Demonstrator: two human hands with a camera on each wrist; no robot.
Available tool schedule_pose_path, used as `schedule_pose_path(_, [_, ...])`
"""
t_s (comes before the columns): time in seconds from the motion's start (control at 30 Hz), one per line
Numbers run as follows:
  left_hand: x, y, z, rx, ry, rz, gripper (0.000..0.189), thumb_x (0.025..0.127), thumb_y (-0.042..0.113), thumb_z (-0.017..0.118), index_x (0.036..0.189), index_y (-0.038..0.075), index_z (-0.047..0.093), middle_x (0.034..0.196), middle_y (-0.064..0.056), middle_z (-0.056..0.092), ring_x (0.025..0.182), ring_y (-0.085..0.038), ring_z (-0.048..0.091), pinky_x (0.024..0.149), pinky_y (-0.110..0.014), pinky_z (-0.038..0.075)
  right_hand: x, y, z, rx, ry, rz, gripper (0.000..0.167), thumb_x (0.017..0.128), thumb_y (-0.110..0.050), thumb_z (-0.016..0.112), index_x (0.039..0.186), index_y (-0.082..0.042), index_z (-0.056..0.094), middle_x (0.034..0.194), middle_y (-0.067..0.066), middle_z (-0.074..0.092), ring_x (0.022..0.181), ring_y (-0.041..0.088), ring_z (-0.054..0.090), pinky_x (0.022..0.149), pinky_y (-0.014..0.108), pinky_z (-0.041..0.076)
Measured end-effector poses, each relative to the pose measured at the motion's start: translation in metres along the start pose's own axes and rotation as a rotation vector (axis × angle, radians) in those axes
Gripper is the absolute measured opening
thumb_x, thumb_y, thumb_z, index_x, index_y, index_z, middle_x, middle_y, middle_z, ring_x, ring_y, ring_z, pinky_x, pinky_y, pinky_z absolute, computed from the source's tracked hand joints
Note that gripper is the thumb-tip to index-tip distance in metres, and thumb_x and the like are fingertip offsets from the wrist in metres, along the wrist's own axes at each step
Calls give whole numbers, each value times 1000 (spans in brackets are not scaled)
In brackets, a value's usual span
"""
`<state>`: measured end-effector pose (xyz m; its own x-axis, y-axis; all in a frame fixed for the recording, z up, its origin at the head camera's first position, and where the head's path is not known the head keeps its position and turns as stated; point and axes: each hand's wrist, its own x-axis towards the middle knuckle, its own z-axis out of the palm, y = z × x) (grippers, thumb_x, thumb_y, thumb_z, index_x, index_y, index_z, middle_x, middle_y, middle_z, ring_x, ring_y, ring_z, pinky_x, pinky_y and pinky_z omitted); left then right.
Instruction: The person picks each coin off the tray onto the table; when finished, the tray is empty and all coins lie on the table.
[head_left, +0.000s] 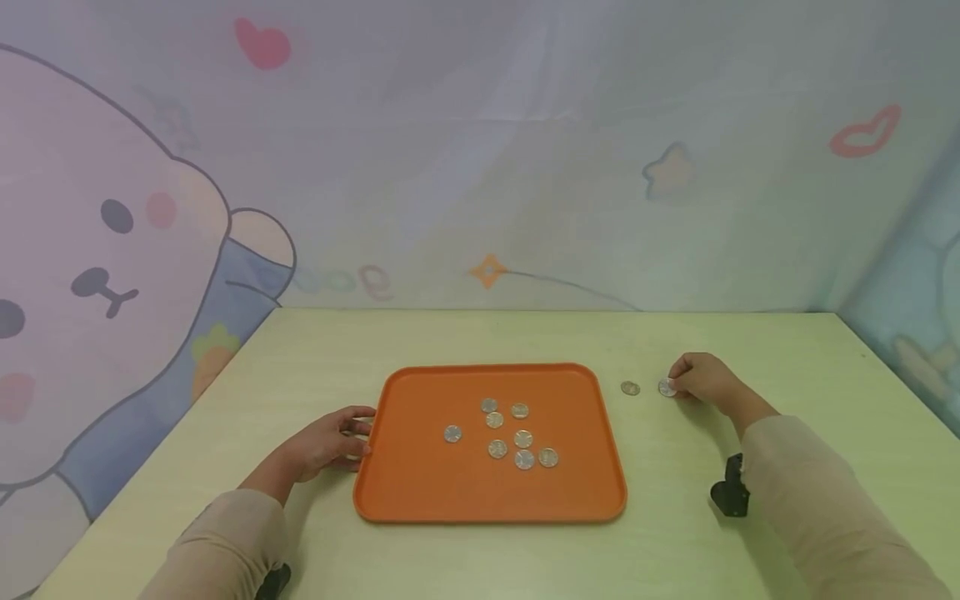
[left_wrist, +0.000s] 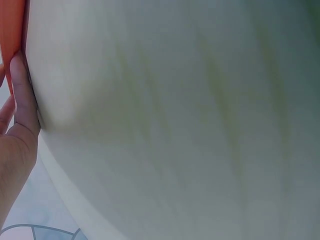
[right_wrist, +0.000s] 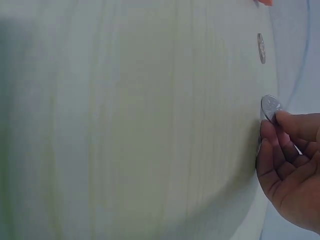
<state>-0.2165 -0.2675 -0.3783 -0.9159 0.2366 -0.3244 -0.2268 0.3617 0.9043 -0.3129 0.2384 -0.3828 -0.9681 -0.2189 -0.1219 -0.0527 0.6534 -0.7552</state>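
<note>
My right hand (head_left: 705,379) pinches a silver coin (head_left: 666,387) between thumb and fingers, right of the tray; the right wrist view shows the coin (right_wrist: 270,107) tilted up off the table. Another coin (head_left: 631,388) lies flat on the table between that hand and the tray. At the left rim of the orange tray (head_left: 405,492), my left hand (head_left: 322,443) rests with its fingers spread against the edge. Several coins lie loose on the tray, among them one coin (head_left: 452,433) set apart to the left.
The pale wooden table (head_left: 480,562) runs back to a printed cloth backdrop (head_left: 465,167) with a cartoon bear at left. A black wrist mount (head_left: 731,487) hangs by the right sleeve.
</note>
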Motion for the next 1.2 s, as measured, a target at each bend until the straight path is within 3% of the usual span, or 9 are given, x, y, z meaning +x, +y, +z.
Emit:
schedule_pose_path(0.2, [0,-1,-1,-3,4,-10,58,79,-2,53,129,-3,25,112,-18,38,83,-19,52,71,-36,47,2,0,2,-30,11,10,11,79,0,51,86,9,48,73,8,51,64,16,46,56,27,40])
schedule_pose_path(0.6, [0,-3,-2,-4,-3,-2,59,79,-2,54,130,-4,24,113,-19,37,84,-20,52,72,-37,47,1,-8,4,-233,42,-2,10,78,-5,54,79,5,52,72,8,50,65,18,44,57,29,37])
schedule_pose_path(0.97, [1,1,0,0,16,-16,58,78,-4,53,129,-3,26,111,-19,37,83,-20,51,72,-36,47,-2,-8,4,-231,49,31,11,78,-5,54,81,6,51,73,10,49,66,19,44,57,30,38])
schedule_pose_path(1.2, [1,0,-1,3,13,-16,57,79,-3,53,129,-3,26,114,-19,37,83,-20,52,72,-36,47,-5,-6,2,-143,51,28,17,79,-8,54,86,8,50,75,11,49,67,20,44,58,31,38])
